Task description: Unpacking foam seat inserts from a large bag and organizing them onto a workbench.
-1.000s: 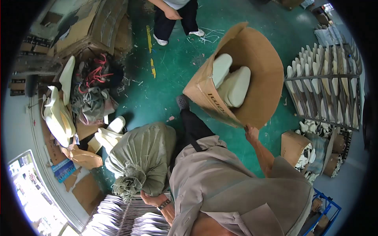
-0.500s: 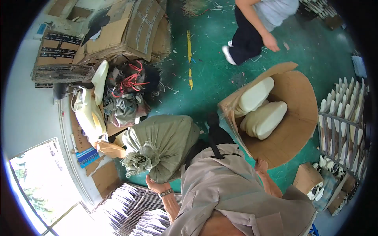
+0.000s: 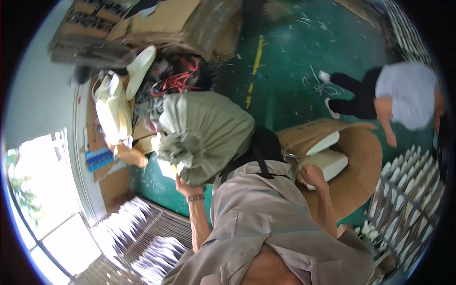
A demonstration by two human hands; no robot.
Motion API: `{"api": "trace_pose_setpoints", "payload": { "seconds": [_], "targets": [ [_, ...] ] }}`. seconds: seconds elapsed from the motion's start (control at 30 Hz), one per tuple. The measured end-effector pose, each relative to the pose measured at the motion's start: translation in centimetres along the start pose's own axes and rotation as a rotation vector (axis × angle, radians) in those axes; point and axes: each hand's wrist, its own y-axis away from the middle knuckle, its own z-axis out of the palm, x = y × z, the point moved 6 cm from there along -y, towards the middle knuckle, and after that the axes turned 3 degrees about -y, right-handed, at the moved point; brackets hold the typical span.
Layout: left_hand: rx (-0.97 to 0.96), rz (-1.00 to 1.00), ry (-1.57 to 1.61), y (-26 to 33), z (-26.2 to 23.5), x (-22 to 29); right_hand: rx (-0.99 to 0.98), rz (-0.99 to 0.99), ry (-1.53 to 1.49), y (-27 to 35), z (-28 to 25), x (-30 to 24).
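A bulging grey-green cloth sack (image 3: 213,126), its gathered neck tied in a bunch, leans beside my left leg. My left hand (image 3: 188,188) is at its lower edge, fingers closed on the cloth and partly hidden. Close to those fingertips shows a small white and yellow piece (image 3: 167,168), too blurred to name. To my right, a large round-sided cardboard box (image 3: 363,173) stands open with pale, sole-shaped pieces (image 3: 332,161) inside. My right hand (image 3: 312,175) is closed in a fist at the near end of these pieces; what it grips, if anything, is hidden.
Racks of pale upright pieces stand at right (image 3: 403,190) and lower left (image 3: 156,251). Cream shoe-shaped pieces (image 3: 113,107) and red cords (image 3: 183,78) lie at far left, before cardboard cartons (image 3: 161,21). A person (image 3: 403,92) bends at the right on the green floor.
My right hand has gone from the box's near rim to the pieces inside. The other person has moved right and nearer. The view has shifted; my left hand stays at the sack.
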Motion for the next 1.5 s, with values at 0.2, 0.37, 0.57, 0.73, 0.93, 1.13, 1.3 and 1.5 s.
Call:
{"api": "trace_pose_setpoints", "payload": {
  "seconds": [0.2, 0.37, 0.57, 0.73, 0.93, 1.13, 1.3, 1.5],
  "targets": [
    [0.151, 0.064, 0.067, -4.3, 0.6, -1.3, 0.397, -0.304, -0.155, -3.3, -12.4, -14.3],
    [0.324, 0.039, 0.201, -6.2, 1.3, -4.1, 0.285, -0.319, 0.177, -6.9, -16.0, -18.9],
    [0.458, 0.086, 0.389, -3.3, 6.8, -4.9, 0.120, -0.266, 0.353, -9.0, -23.0, -21.9],
    [0.644, 0.173, 0.578, 1.9, 11.0, -3.4, -0.029, -0.383, 0.540, -11.1, -29.5, -29.8],
    [0.862, 0.312, 0.813, 4.9, 16.8, -4.8, -0.234, -0.591, 0.688, -18.4, -34.9, -41.8],
    [1.022, 0.403, 0.957, 5.6, 24.6, -5.9, -0.590, -0.925, 0.838, -20.1, -24.5, -50.5],
    [1.087, 0.431, 1.160, 1.6, 27.7, -11.5, -0.989, -1.155, 1.097, -27.2, -10.1, -48.2],
    [1.322, 0.297, 0.904, -4.8, 30.8, -13.9, -0.942, -1.896, 0.991, -39.2, -5.1, -45.0]
  ]
}}
